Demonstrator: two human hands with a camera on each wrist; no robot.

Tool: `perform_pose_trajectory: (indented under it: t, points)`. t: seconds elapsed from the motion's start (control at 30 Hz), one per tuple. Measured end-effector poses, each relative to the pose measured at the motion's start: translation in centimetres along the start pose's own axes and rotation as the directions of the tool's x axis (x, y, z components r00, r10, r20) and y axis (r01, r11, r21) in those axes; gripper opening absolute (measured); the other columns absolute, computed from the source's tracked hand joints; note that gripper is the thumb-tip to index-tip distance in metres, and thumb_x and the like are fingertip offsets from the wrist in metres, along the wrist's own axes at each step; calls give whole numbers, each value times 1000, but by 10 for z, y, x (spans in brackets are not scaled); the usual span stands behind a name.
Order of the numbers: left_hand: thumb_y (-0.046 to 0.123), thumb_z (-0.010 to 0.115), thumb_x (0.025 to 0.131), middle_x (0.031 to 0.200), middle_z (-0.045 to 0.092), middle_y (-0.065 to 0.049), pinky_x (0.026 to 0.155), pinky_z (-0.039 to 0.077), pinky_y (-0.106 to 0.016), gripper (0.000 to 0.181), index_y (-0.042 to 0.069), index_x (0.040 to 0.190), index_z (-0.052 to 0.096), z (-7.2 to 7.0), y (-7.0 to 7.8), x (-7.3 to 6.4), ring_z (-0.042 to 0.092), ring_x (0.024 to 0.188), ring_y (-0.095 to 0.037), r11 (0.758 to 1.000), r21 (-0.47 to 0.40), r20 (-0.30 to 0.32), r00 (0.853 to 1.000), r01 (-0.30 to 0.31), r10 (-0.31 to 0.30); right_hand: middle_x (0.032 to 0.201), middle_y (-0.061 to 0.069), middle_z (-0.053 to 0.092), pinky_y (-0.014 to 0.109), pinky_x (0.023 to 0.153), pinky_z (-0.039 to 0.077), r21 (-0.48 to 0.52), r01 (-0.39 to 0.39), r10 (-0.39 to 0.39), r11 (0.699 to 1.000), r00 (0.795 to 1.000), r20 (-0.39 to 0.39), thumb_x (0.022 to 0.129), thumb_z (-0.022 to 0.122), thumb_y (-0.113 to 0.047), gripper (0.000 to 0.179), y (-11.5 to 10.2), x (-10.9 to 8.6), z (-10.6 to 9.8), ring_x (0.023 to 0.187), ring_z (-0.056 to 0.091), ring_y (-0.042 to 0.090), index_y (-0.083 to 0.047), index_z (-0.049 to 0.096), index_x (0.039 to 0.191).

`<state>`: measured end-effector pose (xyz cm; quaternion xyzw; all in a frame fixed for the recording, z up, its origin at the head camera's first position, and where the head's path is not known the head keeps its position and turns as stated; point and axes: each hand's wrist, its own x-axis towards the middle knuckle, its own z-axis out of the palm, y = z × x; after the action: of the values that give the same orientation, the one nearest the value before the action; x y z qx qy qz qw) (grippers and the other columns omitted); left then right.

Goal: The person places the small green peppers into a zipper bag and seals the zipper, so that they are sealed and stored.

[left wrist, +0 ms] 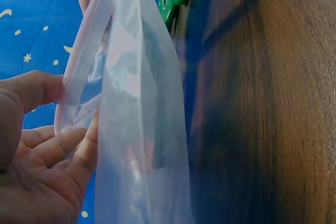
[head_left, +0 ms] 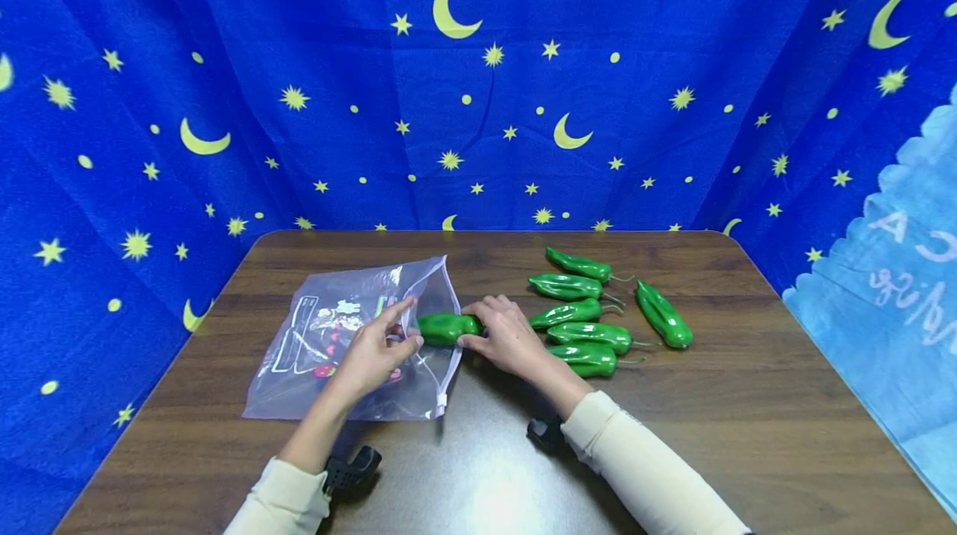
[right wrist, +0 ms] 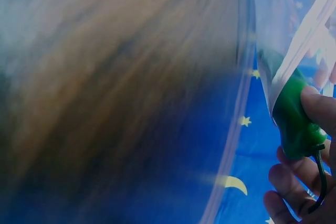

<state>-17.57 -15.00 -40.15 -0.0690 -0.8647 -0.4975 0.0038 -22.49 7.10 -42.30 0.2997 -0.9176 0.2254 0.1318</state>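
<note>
A clear zip-top bag with printed pictures lies on the table, its mouth toward the right. My left hand holds the bag's mouth apart, thumb and fingers at the lip; in the left wrist view the thumb touches the pinkish edge. With my right hand I grip a green pepper at its stem end. Its other end is inside the bag's mouth, and the thin stem hangs by my fingers in the right wrist view.
Right of my right hand, several green peppers lie in a column on the brown table. One more pepper lies at an angle farther right. A white slider sits at the bag's near corner. Blue star-patterned cloth hangs behind.
</note>
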Motion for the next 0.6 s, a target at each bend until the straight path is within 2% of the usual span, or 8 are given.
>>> perform_pose_trajectory:
  t: [0.27, 0.43, 0.6]
  points:
    - [12, 67, 85, 90, 59, -13, 44, 48, -23, 65, 12, 143, 40, 0, 1, 1, 48, 55, -6, 1000, -8, 6, 1000, 2, -2, 102, 4, 66, 36, 84, 47, -53, 17, -14, 998, 998, 56, 80, 71, -39, 43, -5, 4, 1, 91, 55, 20, -12, 65, 113]
    - [12, 67, 85, 90, 58, -14, 43, 45, -21, 64, 10, 143, 40, 0, 1, 1, 45, 52, -3, 1000, 0, 9, 1000, -9, 9, 98, 2, 64, 34, 79, 47, -95, 53, -48, 994, 997, 54, 80, 72, -39, 40, -7, 7, 4, 87, 53, 18, -14, 66, 111]
    - [12, 66, 85, 92, 57, -14, 43, 46, -22, 64, 11, 143, 39, 0, 1, 2, 45, 51, -3, 1000, -8, 15, 1000, 4, -4, 96, 1, 61, 33, 78, 46, -123, 64, -56, 990, 996, 69, 80, 71, -41, 41, -8, 9, 5, 86, 51, 17, -14, 66, 111]
